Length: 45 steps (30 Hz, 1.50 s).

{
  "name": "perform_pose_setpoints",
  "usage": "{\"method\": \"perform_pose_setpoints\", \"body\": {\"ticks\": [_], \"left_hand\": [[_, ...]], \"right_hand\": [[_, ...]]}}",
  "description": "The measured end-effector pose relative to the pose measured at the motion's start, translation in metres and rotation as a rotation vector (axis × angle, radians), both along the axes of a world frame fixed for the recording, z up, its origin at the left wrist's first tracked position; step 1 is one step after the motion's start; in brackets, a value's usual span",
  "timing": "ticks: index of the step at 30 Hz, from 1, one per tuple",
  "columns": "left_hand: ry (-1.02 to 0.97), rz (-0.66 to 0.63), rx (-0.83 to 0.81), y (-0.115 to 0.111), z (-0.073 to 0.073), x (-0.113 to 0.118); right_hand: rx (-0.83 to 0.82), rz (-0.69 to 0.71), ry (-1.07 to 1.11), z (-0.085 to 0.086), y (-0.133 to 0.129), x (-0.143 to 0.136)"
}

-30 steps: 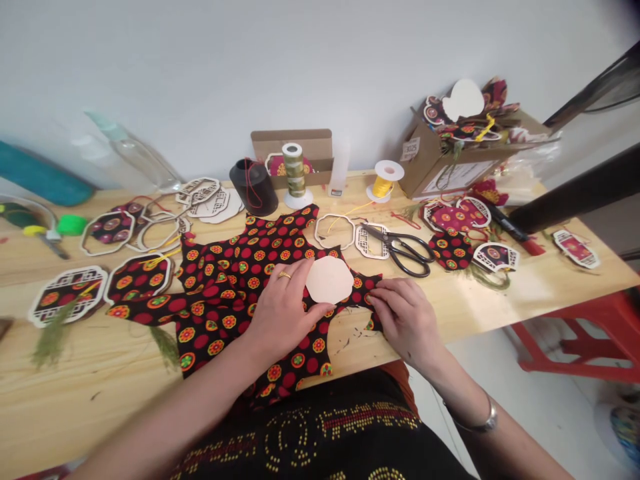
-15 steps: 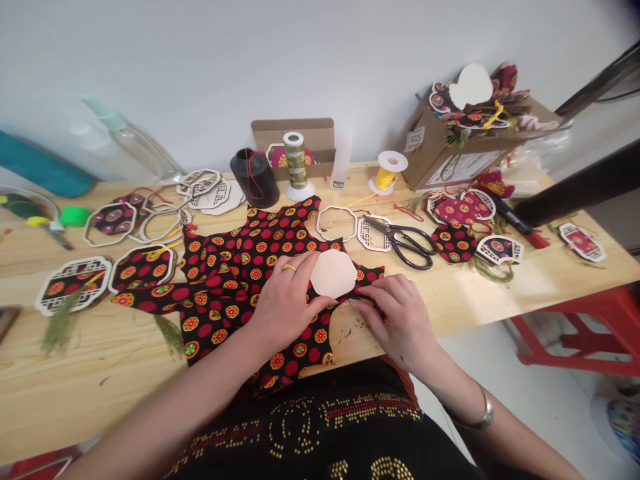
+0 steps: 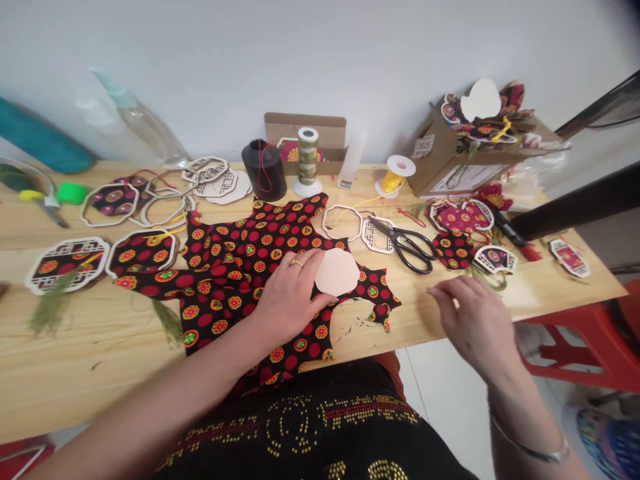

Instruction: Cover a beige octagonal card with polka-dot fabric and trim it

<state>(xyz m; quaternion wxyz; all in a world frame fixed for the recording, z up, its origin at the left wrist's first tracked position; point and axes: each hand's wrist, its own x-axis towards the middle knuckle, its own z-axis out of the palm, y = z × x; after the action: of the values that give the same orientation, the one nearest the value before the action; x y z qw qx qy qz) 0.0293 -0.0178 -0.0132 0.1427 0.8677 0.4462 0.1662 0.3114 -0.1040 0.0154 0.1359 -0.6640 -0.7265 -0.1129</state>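
My left hand (image 3: 293, 287) holds a cream scalloped card (image 3: 337, 273) against the dark patterned cloth (image 3: 230, 250), its thumb on the near edge and its fingers along the left side. The cloth, black with red dots and bright flowers, has curved notches cut from its edges. A narrow strip of it with a small hanging tail (image 3: 381, 315) reaches right of the card. My right hand (image 3: 473, 323) is raised off the cloth over the table's right part, fingers curled together; whether anything is in them is hidden. Black-handled scissors (image 3: 414, 250) lie just beyond it.
Lattice frames (image 3: 70, 263) and cloth-covered pieces lie left and right. Behind stand a black thread cone (image 3: 264, 172), a green thread spool (image 3: 308, 160), a yellow cord spool (image 3: 395, 175) and a filled cardboard box (image 3: 440, 160). A red stool (image 3: 590, 347) stands beyond the table's edge.
My right hand has let go of the cloth strip beside the card and moved right, towards the scissors' near side. My left hand keeps its hold on the card.
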Motion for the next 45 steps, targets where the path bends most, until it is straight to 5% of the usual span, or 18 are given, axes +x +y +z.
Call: {"method": "perform_pose_setpoints", "body": {"ticks": [4,13,23,27,32,41,45], "left_hand": [[0.007,0.01,-0.005,0.0,0.001,0.001],[0.055,-0.04,-0.016,0.001,0.006,-0.004],[0.03,-0.165,-0.082,0.01,0.001,-0.025],[0.074,-0.211,-0.094,0.01,0.01,-0.033],[0.16,-0.179,0.071,-0.015,0.022,-0.034],[0.187,-0.056,0.328,-0.038,0.007,-0.045],[0.07,-0.204,0.398,-0.038,0.012,-0.033]], "right_hand": [[0.041,-0.106,-0.1,0.004,-0.006,0.019],[-0.104,0.284,0.447,-0.015,0.024,-0.055],[-0.191,0.35,0.373,-0.013,0.006,-0.06],[-0.195,0.349,0.308,-0.005,0.003,-0.053],[-0.123,0.348,0.337,0.001,0.019,-0.058],[-0.13,0.533,0.363,-0.02,0.033,-0.09],[-0.086,0.542,0.345,-0.024,0.032,-0.092]]}}
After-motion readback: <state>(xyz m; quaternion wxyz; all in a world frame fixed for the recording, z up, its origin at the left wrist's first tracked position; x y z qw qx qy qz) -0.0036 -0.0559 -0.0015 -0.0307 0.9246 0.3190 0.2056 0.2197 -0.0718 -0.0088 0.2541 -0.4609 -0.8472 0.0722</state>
